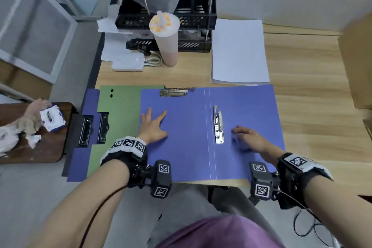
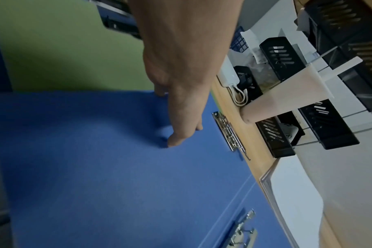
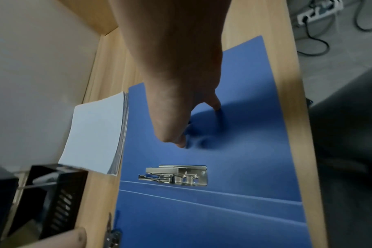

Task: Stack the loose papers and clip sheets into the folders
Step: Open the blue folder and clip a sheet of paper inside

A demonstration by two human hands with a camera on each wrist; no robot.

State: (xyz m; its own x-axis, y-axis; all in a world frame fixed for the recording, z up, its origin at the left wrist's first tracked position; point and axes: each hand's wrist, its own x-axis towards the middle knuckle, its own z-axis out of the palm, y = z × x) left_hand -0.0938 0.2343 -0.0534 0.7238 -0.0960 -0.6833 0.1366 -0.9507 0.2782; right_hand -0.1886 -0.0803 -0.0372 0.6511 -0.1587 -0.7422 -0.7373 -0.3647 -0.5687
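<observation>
An open blue folder (image 1: 191, 139) lies flat on the wooden desk, with a metal spring clip (image 1: 219, 125) on its right half and a second metal clip (image 1: 174, 91) at the top of its left half. My left hand (image 1: 154, 125) presses flat on the left half, fingers spread. My right hand (image 1: 248, 137) rests on the right half beside the spring clip (image 3: 176, 175), fingertips (image 3: 181, 142) touching the blue surface. A stack of white paper (image 1: 239, 52) lies behind the folder. A green folder (image 1: 118, 119) and another blue folder (image 1: 80, 163) lie at the left.
A tall drink cup with straw (image 1: 167, 40) stands behind the folder's left half, next to a white power bank (image 1: 128, 63). A black tiered tray rack (image 1: 165, 6) fills the back. A cardboard box (image 1: 356, 62) stands at the right. A brown stool with crumpled tissue (image 1: 30, 133) stands left.
</observation>
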